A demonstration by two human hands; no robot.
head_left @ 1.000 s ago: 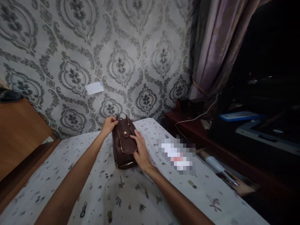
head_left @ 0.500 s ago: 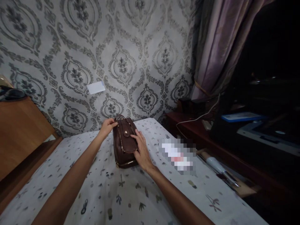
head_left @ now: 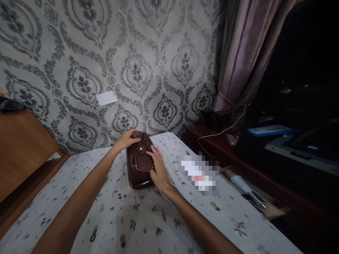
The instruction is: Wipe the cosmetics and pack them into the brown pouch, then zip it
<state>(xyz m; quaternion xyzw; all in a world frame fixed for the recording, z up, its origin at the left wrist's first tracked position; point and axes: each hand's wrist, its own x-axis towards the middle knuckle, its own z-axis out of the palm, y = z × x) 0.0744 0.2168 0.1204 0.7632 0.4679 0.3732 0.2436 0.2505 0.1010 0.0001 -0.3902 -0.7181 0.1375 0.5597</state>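
A dark brown bag (head_left: 141, 160) with gold zips and a small strap with a metal clasp lies on the patterned white sheet (head_left: 143, 218). My left hand (head_left: 126, 139) grips the bag's far left corner, its thumb on top and its other fingers partly hidden behind the edge. On the bag's right side rests my right hand (head_left: 159, 169), fingers spread across the flap and side.
A wooden headboard (head_left: 26, 148) stands at the left. At the right are a dark red ledge (head_left: 212, 139) with a white cable, a blue-edged object (head_left: 270, 130), an open drawer (head_left: 272, 211) holding items, and a blurred patch on the sheet.
My left hand has moved right, further over the bag's far end, with its thumb now on top. My right hand stays on the bag's side. The view has shifted slightly.
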